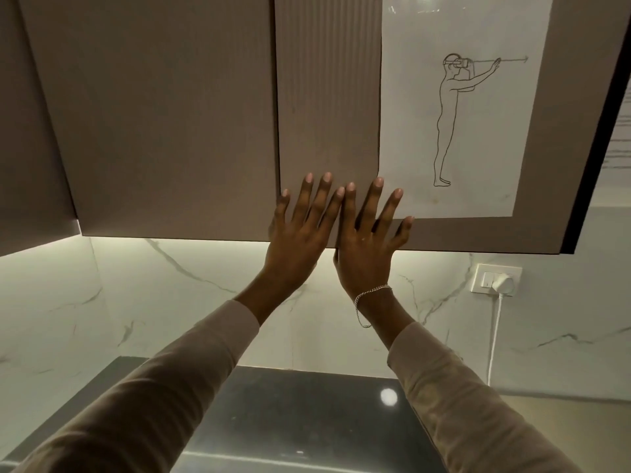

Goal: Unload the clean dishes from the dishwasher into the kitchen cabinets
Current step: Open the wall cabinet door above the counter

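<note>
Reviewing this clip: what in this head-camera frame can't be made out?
1. Head view: the cabinet contents, hidden behind the cabinet doors.
2. Head view: whether the left hand and right hand touch the doors or hover in front; one view cannot tell.
3. Head view: the paper sheet, top cut off by the upper edge.
4. Head view: the white cable, lower end behind the right sleeve.
5. Dishwasher, dishes: outside the frame.

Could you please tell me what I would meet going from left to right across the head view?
Plain cabinet door → left hand → right hand → wall socket.
</note>
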